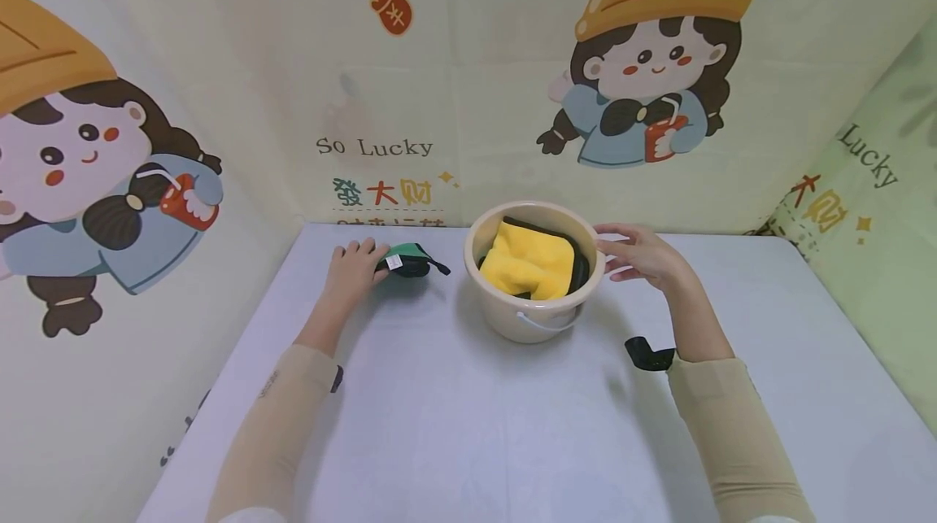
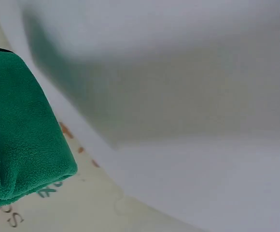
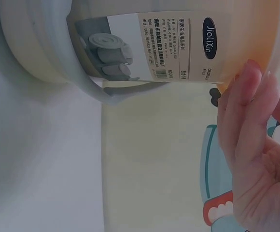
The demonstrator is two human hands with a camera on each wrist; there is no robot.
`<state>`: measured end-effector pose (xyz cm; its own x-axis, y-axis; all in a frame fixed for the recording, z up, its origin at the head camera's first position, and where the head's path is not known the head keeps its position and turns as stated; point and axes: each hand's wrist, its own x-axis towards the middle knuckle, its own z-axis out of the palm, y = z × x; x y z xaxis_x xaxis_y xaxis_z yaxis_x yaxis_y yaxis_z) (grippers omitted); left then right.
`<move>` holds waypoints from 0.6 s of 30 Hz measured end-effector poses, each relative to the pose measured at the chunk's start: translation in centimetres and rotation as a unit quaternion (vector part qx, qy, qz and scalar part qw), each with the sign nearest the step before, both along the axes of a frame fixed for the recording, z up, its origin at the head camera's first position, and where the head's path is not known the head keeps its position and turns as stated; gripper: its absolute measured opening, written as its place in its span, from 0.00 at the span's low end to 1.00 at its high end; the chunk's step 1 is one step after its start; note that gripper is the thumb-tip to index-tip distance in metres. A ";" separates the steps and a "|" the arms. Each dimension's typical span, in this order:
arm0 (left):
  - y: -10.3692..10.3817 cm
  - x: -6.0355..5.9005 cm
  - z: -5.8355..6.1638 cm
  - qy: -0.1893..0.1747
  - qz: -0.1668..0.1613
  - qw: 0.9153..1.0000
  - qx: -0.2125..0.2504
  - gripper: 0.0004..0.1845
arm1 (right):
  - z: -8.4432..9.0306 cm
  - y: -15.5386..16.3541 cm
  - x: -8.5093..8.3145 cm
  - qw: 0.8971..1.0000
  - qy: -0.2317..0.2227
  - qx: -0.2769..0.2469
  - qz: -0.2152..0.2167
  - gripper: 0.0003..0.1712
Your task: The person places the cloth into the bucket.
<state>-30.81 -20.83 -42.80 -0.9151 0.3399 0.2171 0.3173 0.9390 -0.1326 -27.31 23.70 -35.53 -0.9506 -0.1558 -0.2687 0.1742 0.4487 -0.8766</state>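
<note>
Landmark: the beige bucket (image 1: 538, 307) stands on the pale worktop (image 1: 468, 425), toward its far side, near the middle.
Inside the bucket: a yellow cloth (image 1: 529, 267) fills most of the opening, with a dark cloth edge showing behind and beside it.
Bucket handle: the white handle hangs down against the near wall.
Bucket label: from the right wrist view, a printed sticker (image 3: 178, 46) sits on the outer wall.
Left hand: the left hand (image 1: 355, 267) lies on the worktop left of the bucket, fingers curled onto the near end of a green cloth (image 1: 410, 259) and holding it.
Green cloth: folded, black-edged, with a small white tag, lying on the worktop just left of the bucket and apart from it.
Right hand: the right hand (image 1: 640, 253) is at the bucket's right rim, fingers loosely extended, fingertips touching the rim; it has hold of nothing.
Sleeves: both forearms wear tan sleeves.
Behind the bucket: a cartoon-printed backdrop (image 1: 468, 84) reading "So Lucky".
</note>
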 end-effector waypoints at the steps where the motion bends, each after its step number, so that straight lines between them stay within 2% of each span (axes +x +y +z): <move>1: 0.2 -0.1 0.5 0.008 -0.002 1.000 0.002 0.23 | 0.0 0.0 0.0 1.000 0.000 0.000 -0.001 0.35; 6: 1.4 -0.3 3.3 0.048 -0.017 0.998 0.029 0.23 | 0.0 -0.1 0.1 1.000 0.001 0.001 -0.002 0.35; 13: 3.7 -0.1 7.3 0.128 -0.049 0.989 0.047 0.22 | 0.0 -0.1 0.1 1.000 0.000 0.002 -0.004 0.35; 18: 5.4 0.2 9.5 0.153 -0.064 0.985 0.050 0.22 | -0.1 0.0 0.0 1.000 0.002 0.005 -0.004 0.35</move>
<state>-30.57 -15.46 -33.29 -0.7526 0.4111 0.5143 0.3935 0.9071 -0.1493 -27.29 23.66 -35.60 -0.9528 -0.1458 -0.2661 0.1741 0.4554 -0.8731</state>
